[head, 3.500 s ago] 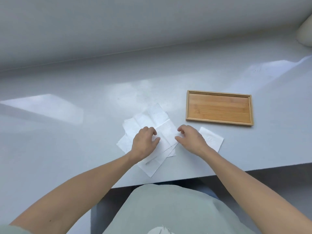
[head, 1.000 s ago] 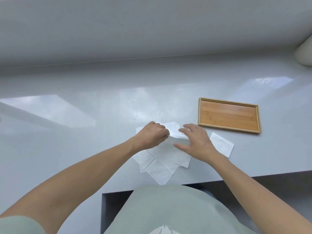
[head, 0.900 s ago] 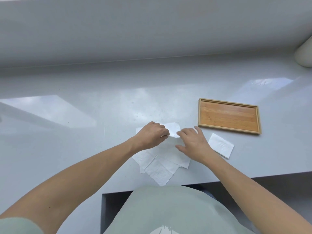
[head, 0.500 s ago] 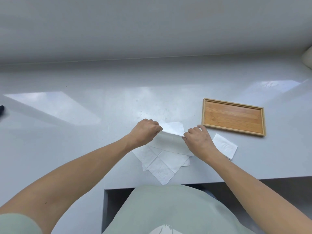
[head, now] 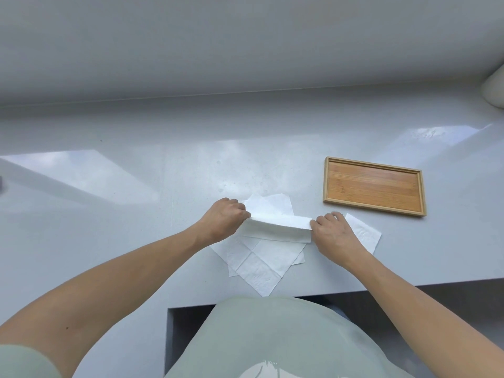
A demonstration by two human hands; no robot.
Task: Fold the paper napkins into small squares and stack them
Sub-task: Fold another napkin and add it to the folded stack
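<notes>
Pinching one half-folded napkin (head: 275, 227) shut in both hands (head: 223, 218) (head: 334, 233), with one square (head: 364, 233) done and more sheets (head: 259, 261) left.

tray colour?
Warm orange-brown bamboo grain, paler wooden rim: the rectangular wooden tray, head view.

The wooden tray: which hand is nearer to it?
Right. The right hand is just below the wooden tray's near left corner, pinching one end of the napkin. The left hand holds the other end, farther left.
</notes>
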